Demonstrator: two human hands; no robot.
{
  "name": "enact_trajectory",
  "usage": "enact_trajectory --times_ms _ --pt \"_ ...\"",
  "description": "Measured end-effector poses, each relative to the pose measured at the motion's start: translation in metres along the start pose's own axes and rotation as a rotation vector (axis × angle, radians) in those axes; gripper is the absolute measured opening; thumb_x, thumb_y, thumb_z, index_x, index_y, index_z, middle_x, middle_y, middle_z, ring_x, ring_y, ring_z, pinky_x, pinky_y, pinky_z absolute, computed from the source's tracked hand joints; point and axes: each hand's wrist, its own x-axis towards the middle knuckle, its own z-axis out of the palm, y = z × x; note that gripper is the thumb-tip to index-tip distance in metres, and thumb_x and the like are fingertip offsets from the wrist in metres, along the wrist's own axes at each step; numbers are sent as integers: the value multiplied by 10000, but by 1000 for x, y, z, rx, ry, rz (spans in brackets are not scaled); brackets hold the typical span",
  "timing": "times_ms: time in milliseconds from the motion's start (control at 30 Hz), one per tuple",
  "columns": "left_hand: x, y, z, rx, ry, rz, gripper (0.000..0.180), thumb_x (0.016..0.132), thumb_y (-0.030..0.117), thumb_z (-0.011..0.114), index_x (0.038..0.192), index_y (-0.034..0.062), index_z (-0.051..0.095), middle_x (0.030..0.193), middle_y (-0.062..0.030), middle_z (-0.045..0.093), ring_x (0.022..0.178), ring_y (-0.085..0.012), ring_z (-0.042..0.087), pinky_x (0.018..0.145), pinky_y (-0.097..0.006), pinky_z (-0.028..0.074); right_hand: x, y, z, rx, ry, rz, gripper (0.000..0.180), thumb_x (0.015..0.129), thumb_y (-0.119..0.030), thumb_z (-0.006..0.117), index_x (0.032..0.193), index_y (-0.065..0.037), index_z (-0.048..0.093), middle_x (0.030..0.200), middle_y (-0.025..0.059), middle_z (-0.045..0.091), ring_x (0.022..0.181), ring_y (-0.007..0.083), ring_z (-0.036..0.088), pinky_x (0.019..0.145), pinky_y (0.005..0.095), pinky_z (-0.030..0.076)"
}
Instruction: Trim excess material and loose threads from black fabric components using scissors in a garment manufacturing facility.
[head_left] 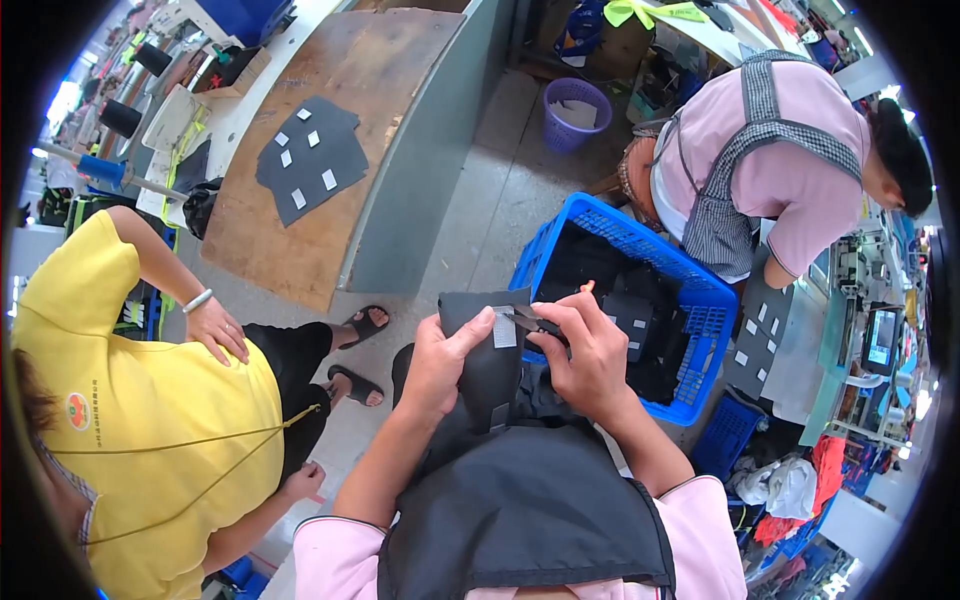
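My left hand (pixel 447 362) grips a dark grey fabric piece (pixel 487 385), its thumb pressed on the upper part beside a white rectangular patch (pixel 505 328). A smaller grey patch sits lower on the same piece. In my right hand (pixel 583 355) is a small pair of thread snips (pixel 530 320), closed in by thumb and fingers. Their dark blades point left and reach the patch's upper right edge; whether they touch it I cannot tell. Most of the handle is hidden by my fingers, with a bit of orange showing above.
A blue plastic basket (pixel 575 215) holding dark pieces stands ahead to the right. Dark panels with white patches (pixel 312 160) lie on a wooden table (pixel 390 60). A person in yellow (pixel 170 390) stands at left; another in pink (pixel 770 150) bends over sewing work. A purple bin (pixel 552 130) stands behind.
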Motion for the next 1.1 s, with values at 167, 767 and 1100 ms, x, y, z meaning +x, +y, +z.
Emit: enact_trajectory --times_ms 167,767,1100 --pt "-1 0 -5 7 -41 30 175 830 150 626 885 -16 616 800 -52 631 667 -92 584 613 -225 477 0 -5 -3 -33 -27 -38 258 668 -31 695 912 -55 614 804 85 561 610 243 553 535 314 436" --pt "-1 4 -9 117 -86 54 186 828 165 636 886 -11 622 772 -30 624 665 -82 562 607 -219 457 -9 6 -2 435 76 346 397 665 -52 717 1032 -53 567 722 49 461 566 152 432 537 256 379" --pt "7 25 -28 216 -174 80 345 789 115 656 1100 9 550 961 -70 586 874 -144 555 802 -270 443 20 53 -17 639 -505 287 131 662 -23 685 748 -28 588 865 38 470 771 140 459 665 260 373"
